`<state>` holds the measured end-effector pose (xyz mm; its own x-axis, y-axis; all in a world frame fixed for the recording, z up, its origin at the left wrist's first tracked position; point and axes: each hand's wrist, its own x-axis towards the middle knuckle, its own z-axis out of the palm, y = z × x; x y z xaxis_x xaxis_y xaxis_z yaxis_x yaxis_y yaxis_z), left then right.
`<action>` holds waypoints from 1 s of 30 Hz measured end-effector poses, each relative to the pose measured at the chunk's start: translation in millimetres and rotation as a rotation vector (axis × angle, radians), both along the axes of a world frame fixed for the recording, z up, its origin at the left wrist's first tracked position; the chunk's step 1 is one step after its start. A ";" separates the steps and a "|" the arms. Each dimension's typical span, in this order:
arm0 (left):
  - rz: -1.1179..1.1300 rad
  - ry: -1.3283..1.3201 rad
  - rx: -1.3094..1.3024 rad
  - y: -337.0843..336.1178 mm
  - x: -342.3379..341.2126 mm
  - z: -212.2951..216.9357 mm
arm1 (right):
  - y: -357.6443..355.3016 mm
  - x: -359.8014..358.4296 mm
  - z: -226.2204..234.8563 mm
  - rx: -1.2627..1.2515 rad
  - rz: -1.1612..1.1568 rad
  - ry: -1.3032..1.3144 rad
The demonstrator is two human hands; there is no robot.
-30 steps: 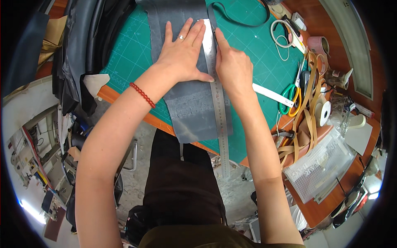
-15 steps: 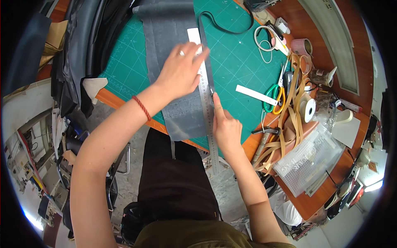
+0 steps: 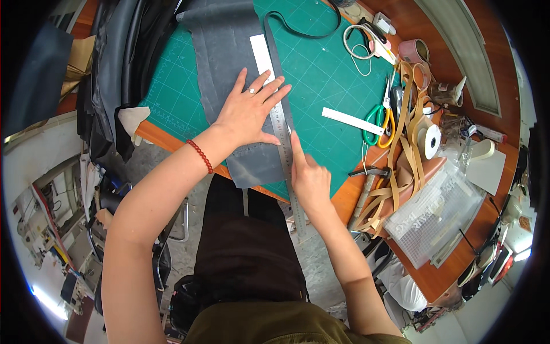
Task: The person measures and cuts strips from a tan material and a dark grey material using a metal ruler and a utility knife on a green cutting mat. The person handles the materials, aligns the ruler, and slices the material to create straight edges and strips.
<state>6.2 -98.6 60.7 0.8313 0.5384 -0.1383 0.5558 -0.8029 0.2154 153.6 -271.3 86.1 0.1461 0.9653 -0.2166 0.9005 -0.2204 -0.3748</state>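
Observation:
A long steel ruler (image 3: pixel 279 121) lies along the right side of a dark grey leather piece (image 3: pixel 215 63), its near end jutting past the table edge. Pressed flat over the ruler and leather is my left hand (image 3: pixel 246 112), open with fingers spread. My right hand (image 3: pixel 311 182) is closed round a slim knife (image 3: pixel 290 128), index finger stretched along it. Most of the knife is hidden in that hand; its tip is beside the ruler's right edge. A narrow dark leather strip (image 3: pixel 309 35) runs along that edge and curls away at the far end.
Beneath lies a green cutting mat (image 3: pixel 338 74). A short white ruler (image 3: pixel 350 121) touches green- and yellow-handled scissors (image 3: pixel 375 127). At right are tan strips (image 3: pixel 409 143), a white spool (image 3: pixel 428 141), a hammer (image 3: pixel 366 189) and a clear gridded sheet (image 3: pixel 432 215). Dark leather (image 3: pixel 123 51) hangs at left.
My left hand's fingers, blurred and bunched before, now lie spread and still on the ruler. My right hand has slid slightly toward me along the ruler. The whole view has shifted a little.

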 end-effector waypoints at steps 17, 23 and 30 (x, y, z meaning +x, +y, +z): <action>-0.082 -0.158 -0.059 -64.3 -5.6 -7.4 | -65.6 2.7 1.3 -0.003 0.009 -0.006; -0.060 -0.097 -0.063 -67.3 -9.5 -1.4 | -112.4 1.2 9.1 -0.118 0.025 -0.019; 0.001 -0.114 -0.109 -74.1 21.1 15.5 | -157.4 12.5 4.9 -0.020 -0.050 0.056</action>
